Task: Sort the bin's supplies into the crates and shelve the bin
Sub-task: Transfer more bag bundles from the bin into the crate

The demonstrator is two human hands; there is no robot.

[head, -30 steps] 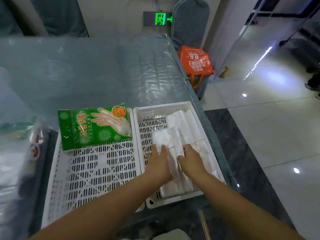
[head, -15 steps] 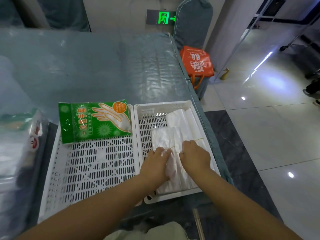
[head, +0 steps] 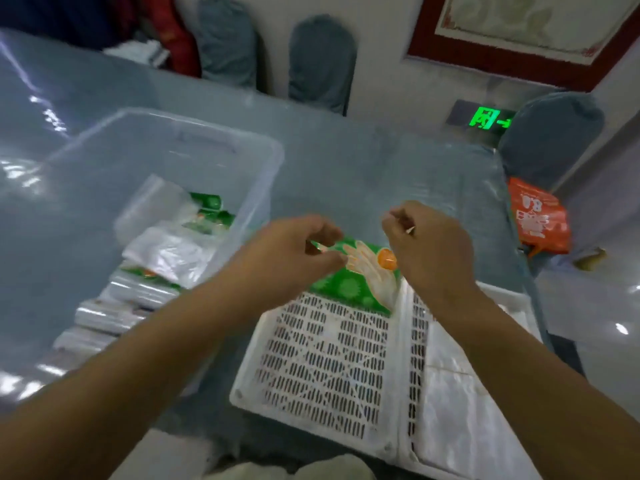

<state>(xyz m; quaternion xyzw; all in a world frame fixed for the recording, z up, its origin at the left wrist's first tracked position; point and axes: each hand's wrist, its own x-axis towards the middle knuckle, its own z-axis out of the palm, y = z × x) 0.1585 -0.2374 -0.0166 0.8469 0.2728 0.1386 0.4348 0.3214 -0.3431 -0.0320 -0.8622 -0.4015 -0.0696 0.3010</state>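
White crates sit half filled; my left hand (head: 294, 251) and right hand (head: 429, 244) are hovering loosely curled, holding nothing I can see. I am judging the sorting midway: next I should be reaching to ten o'clock into the clear bin (head: 266, 157) for another packet.

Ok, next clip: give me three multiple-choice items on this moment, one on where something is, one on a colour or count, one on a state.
1. Where does the green glove packet lie?
A. at the far end of the left crate
B. on the floor
C. on a chair

2. How many white crates stand side by side?
A. one
B. two
C. four

3. What state is the clear bin in?
A. emptied
B. lidded
C. holding packets

Key: 1 A, the packet rests on the left crate's far end. 2 B, the left crate and the right crate adjoin. 3 C, green and clear packets show inside it.
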